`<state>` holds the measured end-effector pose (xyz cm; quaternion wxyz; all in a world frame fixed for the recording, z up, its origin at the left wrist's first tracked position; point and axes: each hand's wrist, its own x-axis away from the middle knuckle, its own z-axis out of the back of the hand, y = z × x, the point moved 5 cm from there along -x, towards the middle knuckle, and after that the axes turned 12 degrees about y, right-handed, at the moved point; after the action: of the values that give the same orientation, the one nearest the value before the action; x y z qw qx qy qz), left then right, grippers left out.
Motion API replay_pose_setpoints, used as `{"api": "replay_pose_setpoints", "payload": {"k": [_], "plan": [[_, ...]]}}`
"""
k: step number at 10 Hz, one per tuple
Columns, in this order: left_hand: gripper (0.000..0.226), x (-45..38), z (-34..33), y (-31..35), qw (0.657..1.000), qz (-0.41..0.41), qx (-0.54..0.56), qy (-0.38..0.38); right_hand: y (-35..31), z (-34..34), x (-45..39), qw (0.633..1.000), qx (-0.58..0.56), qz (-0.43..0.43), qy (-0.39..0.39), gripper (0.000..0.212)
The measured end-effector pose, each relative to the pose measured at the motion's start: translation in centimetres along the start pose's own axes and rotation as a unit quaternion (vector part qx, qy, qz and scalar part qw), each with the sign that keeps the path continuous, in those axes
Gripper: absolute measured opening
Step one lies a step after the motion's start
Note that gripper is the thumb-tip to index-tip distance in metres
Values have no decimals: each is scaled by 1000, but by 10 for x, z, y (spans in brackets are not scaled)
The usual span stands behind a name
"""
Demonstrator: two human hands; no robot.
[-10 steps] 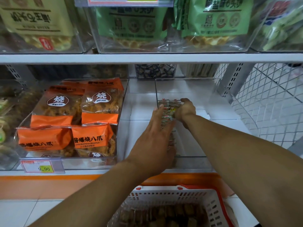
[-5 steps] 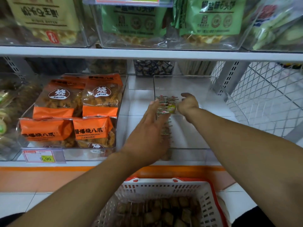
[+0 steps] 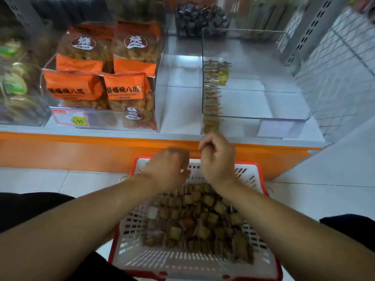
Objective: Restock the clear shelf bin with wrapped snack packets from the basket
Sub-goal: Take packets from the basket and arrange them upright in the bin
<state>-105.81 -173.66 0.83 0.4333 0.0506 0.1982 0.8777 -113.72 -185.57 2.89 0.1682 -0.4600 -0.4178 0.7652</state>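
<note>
A clear shelf bin (image 3: 284,116) is observed on the lower shelf (image 3: 178,130), right of centre. A single row of wrapped snack packets (image 3: 211,92) is stood on edge along the bin's left wall, running from the front wall towards the back; the remainder of the bin floor is seen bare. One packet with a yellow-green label (image 3: 223,77) is noted leaning beside the far end of the row.

A white basket (image 3: 142,240) with a red rim is set on the floor below the shelf, directly in front of the person. It is filled with a loose heap of small brown square packets (image 3: 198,220).

Both hands are held above the far end of the basket, clear of the bin. The left hand (image 3: 168,171) is seen palm down with its fingers bent downward over the basket's rim; whether anything is held under it cannot be told, the frame being blurred. The right hand (image 3: 218,159) is raised just below the shelf edge, its fingers loosely curled inward; no packet is seen in it.

To the left of the bin, a second clear bin (image 3: 160,78) is stocked with orange snack bags (image 3: 125,92), and a price tag (image 3: 71,118) is fixed at its front. A container of dark wrapped sweets (image 3: 200,19) is recorded at the back of the shelf.
</note>
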Motion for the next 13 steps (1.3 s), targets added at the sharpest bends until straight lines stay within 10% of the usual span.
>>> {"api": "replay_pose_setpoints", "payload": {"k": [1,4,7,10,13], "plan": [[23,29,-53,-32,978,13,-54,-202,86,-3,71,922,226,-97,-300,16],[39,37,-131,-64,954,100,59,-276,213,17,145,760,374,-171,-503,70],[58,29,-247,-47,954,88,68,-277,240,-18,151,697,472,-47,-539,71],[58,40,-280,-64,909,297,122,-266,233,-28,154,670,490,-4,-558,69],[118,46,-287,-42,914,210,196,-287,228,-36,166,611,511,-89,-598,71]]}}
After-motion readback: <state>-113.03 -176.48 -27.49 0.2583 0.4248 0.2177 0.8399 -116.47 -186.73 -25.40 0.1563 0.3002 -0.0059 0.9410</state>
